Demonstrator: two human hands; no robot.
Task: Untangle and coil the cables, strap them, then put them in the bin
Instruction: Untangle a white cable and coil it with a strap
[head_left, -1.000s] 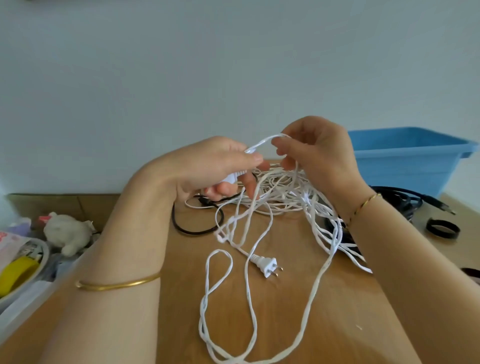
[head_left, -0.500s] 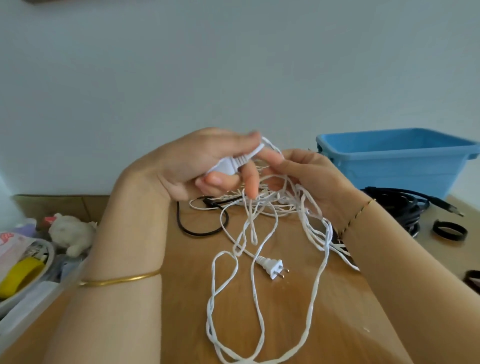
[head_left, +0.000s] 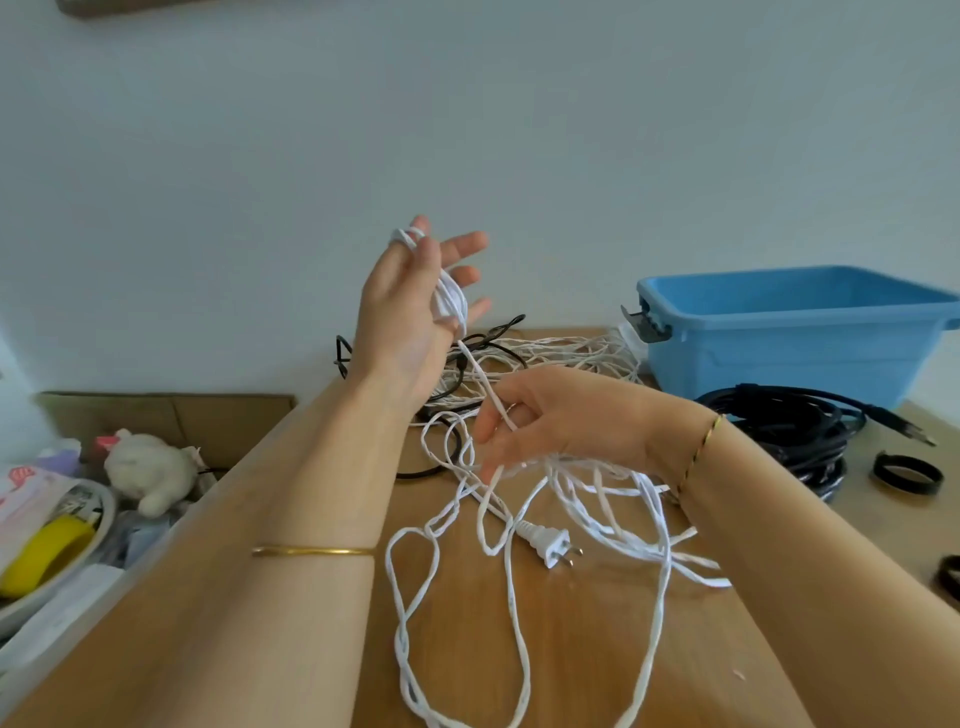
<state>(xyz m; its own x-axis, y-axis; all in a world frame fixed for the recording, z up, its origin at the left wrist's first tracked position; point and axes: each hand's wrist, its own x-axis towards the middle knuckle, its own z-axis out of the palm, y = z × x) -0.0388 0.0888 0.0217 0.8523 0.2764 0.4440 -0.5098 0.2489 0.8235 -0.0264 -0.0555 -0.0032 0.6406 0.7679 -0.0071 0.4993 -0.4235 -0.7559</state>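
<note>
Far L, off the table edge: yellow tape roll (head_left: 41, 548) in a round white dish (head_left: 108, 504), w/ a fluffy white plush toy (head_left: 150, 465) beside it and a brown cardboard box (head_left: 171, 415) behind. The light-brown wooden tabletop (head_left: 587, 649) fills the rest.

L forearm wears a thin gold bangle (head_left: 311, 551). L hand (head_left: 405, 322) is raised above the table. A thin, twisted white cable (head_left: 450, 299) loops over the thumb tip and forefinger, looks pinched there, then runs down across the palm. The other 3 fingers are spread out straight.

One strand drops diagonally to the R hand (head_left: 550, 421), which is lower & nearer. Its curled fingers and thumb pinch that strand. The rest of the white cable lies in loose tangled loops on the table: under the R hand, toward the near edge, plus a pile at the back by the bin. Its white two-prong plug (head_left: 548, 545) lies flat btwn the forearms. A thin black cord (head_left: 498, 326) sits behind the L hand, mixed w/ the white pile.

R wrist has a thin twisted gold-and-dark bracelet (head_left: 701, 452). Back R on the table is a blue rectangular plastic bin (head_left: 779, 358) w/ a grey latch. Just in front of it is a thick black cable coil (head_left: 800, 431), its USB-type end pointing R. Far R is a black ring strap (head_left: 906, 473), w/ a second black ring (head_left: 950, 574) cut by the frame edge.
</note>
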